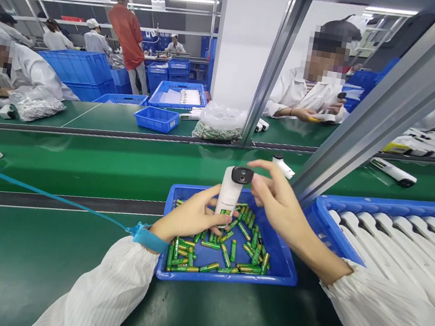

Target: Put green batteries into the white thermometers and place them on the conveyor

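Note:
My left hand (192,213) is closed around the lower part of a white infrared thermometer (230,191), held upright with its black sensor head on top. Green batteries show in the thermometer's open slot, close to my left thumb. Beside the sensor head is my right hand (282,212), its index finger stretched out and the other fingers partly bent. Whether its fingertips touch the head I cannot tell. Below both hands stands a blue tray (225,282) with many loose green-and-gold batteries (233,251). A blue wrist strap (150,238) circles my left wrist.
At right a blue crate (401,202) holds rows of white thermometers. A slanted metal post (375,105) rises beyond my right hand. Single thermometers lie on the green belt (98,158). The strap's blue cord (51,193) runs left. Co-workers sit across the line.

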Available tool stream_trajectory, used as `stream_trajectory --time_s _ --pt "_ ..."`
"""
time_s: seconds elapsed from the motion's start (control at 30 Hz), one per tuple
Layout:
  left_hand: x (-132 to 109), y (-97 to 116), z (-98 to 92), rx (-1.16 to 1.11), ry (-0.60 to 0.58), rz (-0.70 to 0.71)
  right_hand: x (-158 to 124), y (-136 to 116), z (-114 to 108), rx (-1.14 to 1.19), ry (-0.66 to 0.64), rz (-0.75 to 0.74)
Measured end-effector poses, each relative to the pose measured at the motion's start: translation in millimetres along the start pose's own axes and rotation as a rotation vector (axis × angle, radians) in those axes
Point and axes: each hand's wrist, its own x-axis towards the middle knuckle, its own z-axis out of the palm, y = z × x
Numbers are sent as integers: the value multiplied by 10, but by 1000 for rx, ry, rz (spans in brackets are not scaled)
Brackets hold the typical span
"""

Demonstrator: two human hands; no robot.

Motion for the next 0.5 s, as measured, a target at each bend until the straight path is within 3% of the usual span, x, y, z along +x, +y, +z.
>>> stream_trajectory --time_s 0.07,0.17,0.27,0.5 --pt "-14 -7 2 37 -56 -19 -34 -82 -39 42 19 -121" --pt "-23 -17 -3 78 -75 -29 -77 -156 -54 -78 9 -216" --pt "-22 -28 -11 101 -73 -31 -87 -174 -31 -155 -1 -208" --pt "-10 -57 -20 147 -103 -18 -101 -220 11 -98 34 -116"
